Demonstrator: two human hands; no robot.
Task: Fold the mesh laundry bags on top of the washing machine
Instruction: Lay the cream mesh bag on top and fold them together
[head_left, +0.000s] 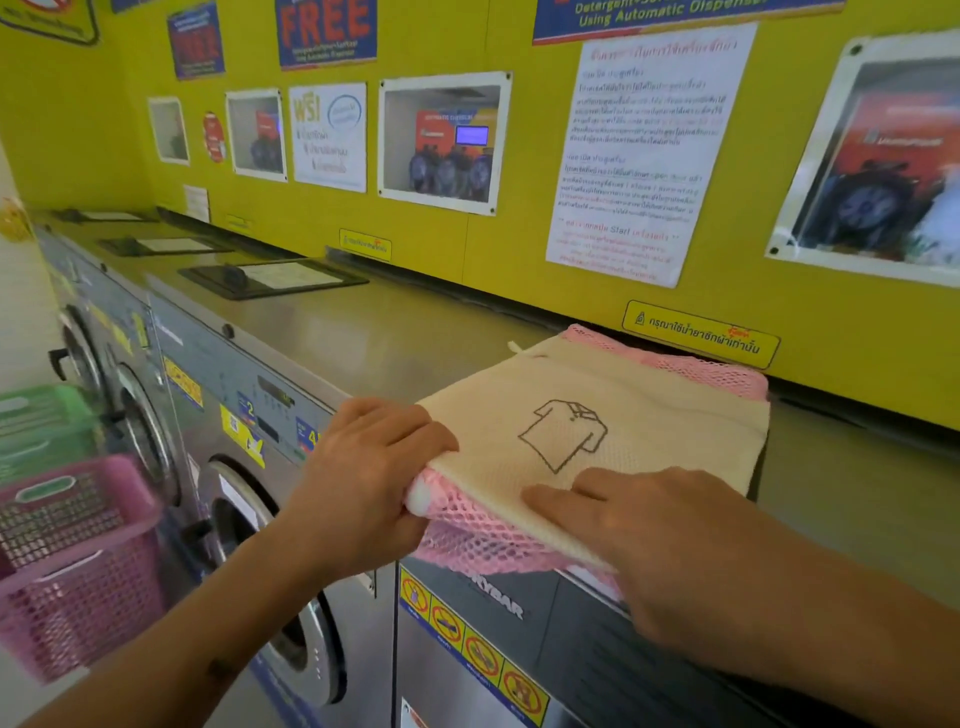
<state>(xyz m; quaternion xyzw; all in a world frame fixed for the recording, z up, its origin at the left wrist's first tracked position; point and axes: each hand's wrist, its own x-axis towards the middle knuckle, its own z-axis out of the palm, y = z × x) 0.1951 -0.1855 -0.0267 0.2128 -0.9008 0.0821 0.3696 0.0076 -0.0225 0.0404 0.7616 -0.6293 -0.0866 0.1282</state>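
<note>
A: Head view: we see cream bag (613, 415) stacked on pink mesh bag (483, 530), overhanging the washing machine (395, 332) front edge.
B: Left hand (363, 483) pinches both bags' left edge; right hand (670, 540) presses flat. Bare top leftward.

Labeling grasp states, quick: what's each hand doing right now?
Left hand: grips the corner of the cream mesh bag and pink mesh bag.
Right hand: open, flat on the cream bag.

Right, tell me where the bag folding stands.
Done, it seems: the cream bag with the shirt drawing lies flat as a neat rectangle on the pink mesh bag on the washer top. In hand: the left hand grips the stack's near-left corner while the right hand presses its front edge. Left: pink mesh pokes out at the front and back, so tidying remains.
</note>
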